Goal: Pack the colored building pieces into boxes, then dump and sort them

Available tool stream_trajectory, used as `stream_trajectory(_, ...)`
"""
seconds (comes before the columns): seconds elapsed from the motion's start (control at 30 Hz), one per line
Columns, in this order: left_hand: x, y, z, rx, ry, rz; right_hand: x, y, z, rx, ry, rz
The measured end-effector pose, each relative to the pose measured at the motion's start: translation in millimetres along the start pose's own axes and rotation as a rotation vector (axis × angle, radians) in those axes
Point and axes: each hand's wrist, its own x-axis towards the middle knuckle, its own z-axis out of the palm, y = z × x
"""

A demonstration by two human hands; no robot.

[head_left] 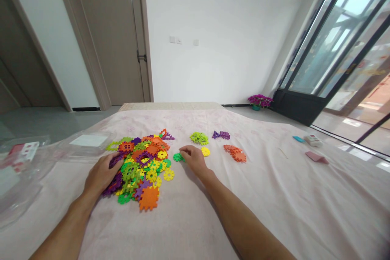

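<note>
A heap of colourful plastic building pieces [141,166] lies on a pink bedspread [274,203]. My left hand [102,172] rests on the heap's left edge, fingers curled over purple pieces there. My right hand [193,157] reaches just right of the heap, fingertips pinched on a small green piece [177,157]. Sorted small groups lie beyond: lime green pieces [199,137], purple pieces [221,135], orange pieces [235,153] and a yellow piece [205,151] beside my right hand.
A clear plastic bag [36,162] lies at the left of the bed. Small items, a teal one [299,139], a white one [313,140] and a pink one [317,157], sit at the right. A door, a potted flower [259,100] and glass doors stand beyond.
</note>
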Motion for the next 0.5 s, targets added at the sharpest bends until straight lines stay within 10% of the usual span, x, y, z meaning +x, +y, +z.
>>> stream_trajectory(0.27,0.2,-1.1,1.3,-0.002,0.006,-0.022,-30.6,-46.4,20.8,-0.557,-0.309,-0.23)
stream_trajectory(0.5,0.7,-1.9,1.7,-0.008,0.009,-0.014,-26.1,-45.5,22.8,-0.555,-0.321,-0.196)
